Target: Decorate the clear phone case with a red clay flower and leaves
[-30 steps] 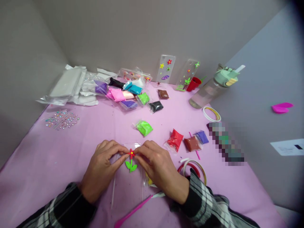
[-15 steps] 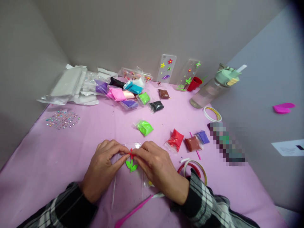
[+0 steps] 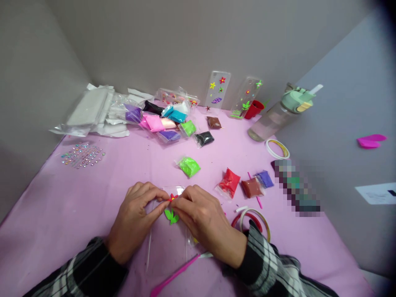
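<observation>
Your left hand [image 3: 136, 218]: grip closed on the red flower [image 3: 172, 196], just beyond green leaves [image 3: 168, 214], over the clear case [image 3: 167, 249]. Your right hand [image 3: 204, 216]: fingertips touched the flower, hold unclear. You seemed to be shaping it; the next move called for light pressure. On your bench [image 3: 133, 161]: red packet [image 3: 229, 182], green packet [image 3: 189, 166], contents clay-like; red cup [image 3: 255, 110], contents hidden.
</observation>
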`<state>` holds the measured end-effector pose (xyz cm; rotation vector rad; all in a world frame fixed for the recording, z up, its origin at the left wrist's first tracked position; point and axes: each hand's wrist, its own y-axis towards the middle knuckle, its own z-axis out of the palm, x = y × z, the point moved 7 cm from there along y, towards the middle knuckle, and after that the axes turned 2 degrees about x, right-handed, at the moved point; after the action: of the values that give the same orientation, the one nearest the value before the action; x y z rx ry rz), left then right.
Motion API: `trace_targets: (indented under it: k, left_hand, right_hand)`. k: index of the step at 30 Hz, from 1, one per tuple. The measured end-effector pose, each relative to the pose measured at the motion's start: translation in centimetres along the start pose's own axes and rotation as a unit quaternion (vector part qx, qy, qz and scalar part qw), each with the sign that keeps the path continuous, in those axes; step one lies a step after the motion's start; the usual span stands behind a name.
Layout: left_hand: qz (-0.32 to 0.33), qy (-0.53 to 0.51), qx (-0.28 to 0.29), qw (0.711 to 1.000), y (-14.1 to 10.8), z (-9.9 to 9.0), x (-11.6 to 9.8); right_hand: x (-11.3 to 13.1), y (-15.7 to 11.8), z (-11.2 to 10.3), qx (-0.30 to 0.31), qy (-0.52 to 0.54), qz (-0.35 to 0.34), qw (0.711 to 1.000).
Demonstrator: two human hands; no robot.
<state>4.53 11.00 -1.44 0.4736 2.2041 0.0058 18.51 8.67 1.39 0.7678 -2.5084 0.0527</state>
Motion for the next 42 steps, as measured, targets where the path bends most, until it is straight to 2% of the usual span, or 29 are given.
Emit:
trace_targets:
  k: [4,14,19,31,42]
  left_hand:
    - [-0.004,0.0,0.002,1.0,0.0,0.0,-0.1]
    - [-0.005,0.001,0.008,1.0,0.1,0.0,-0.1]
    - [-0.012,-0.001,0.012,1.0,0.0,0.0,-0.1]
    - [-0.009,-0.003,0.008,1.0,0.0,-0.1,-0.2]
    - [-0.004,0.001,0.007,1.0,0.1,-0.1,-0.3]
  right_hand:
    - [0.0,0.0,0.2,0.004,-0.013,-0.003,1.0]
    - [-0.2,0.1,-0.1,0.0,0.032,0.005,0.999]
    - [-0.8,0.2,-0.5,-0.026,0.062,0.043,0.997]
    - [-0.8,0.2,0.1,0.002,0.016,0.045,0.999]
    - [-0.8,0.2,0.1,0.004,0.018,0.051,0.999]
